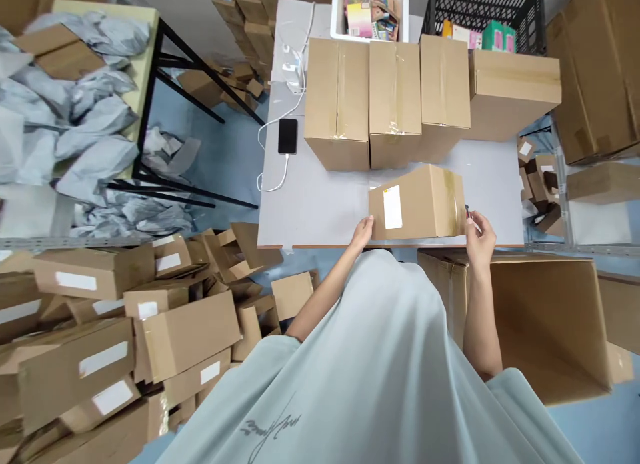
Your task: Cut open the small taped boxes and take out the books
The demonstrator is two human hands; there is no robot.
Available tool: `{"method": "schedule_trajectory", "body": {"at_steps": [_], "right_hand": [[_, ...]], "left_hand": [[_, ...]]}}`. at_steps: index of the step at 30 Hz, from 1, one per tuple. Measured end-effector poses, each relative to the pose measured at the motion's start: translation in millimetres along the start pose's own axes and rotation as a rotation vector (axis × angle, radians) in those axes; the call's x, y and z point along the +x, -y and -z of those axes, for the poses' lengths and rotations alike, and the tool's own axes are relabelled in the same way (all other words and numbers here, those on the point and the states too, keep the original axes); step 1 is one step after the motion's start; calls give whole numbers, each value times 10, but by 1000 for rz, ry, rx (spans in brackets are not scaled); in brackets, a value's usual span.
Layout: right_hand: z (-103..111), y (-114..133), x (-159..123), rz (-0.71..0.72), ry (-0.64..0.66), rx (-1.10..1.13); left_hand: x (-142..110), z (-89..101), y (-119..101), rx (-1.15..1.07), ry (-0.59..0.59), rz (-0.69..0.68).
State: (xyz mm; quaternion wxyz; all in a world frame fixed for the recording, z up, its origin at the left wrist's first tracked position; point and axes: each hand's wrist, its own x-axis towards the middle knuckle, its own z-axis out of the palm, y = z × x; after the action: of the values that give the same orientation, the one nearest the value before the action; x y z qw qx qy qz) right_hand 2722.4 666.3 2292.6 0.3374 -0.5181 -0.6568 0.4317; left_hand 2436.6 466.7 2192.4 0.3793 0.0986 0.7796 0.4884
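A taped cardboard box (413, 207) with a white label lies near the front edge of the table (320, 214). My left hand (362, 233) grips its lower left corner, the fingers bent against the cardboard. At the box's right end, by the taped side, my right hand (480, 234) pinches a small red-and-black cutter (468, 212). Most of the cutter is hidden by the fingers, so its exact type is hard to make out. Several taped cardboard boxes (395, 91) stand in a row just behind.
A phone (287, 136) on a white cable lies at the left. Behind the row are a white bin (336, 14) and a black crate (487, 11). A large open carton (550, 317) stands below right. Cardboard boxes (193, 331) pile up on the left floor.
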Motion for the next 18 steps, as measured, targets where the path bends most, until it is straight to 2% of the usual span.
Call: {"method": "schedule_trajectory", "body": {"at_steps": [4, 7, 9, 12, 15, 18], "right_hand": [[-6, 210, -153, 41, 137, -57], [-71, 205, -185, 30, 160, -82], [-127, 129, -170, -5, 203, -18], [-279, -21, -156, -69, 317, 112], [-538, -149, -196, -113, 442, 173], [-825, -246, -261, -135, 550, 164]], "left_hand": [[-27, -143, -82, -60, 13, 17], [-48, -114, -142, -101, -2, -15], [-58, 5, -165, -116, -36, -44], [-75, 307, -157, -114, -114, -95], [-104, 628, -91, -92, -190, -142], [-146, 850, 34, -66, -248, -159]]}}
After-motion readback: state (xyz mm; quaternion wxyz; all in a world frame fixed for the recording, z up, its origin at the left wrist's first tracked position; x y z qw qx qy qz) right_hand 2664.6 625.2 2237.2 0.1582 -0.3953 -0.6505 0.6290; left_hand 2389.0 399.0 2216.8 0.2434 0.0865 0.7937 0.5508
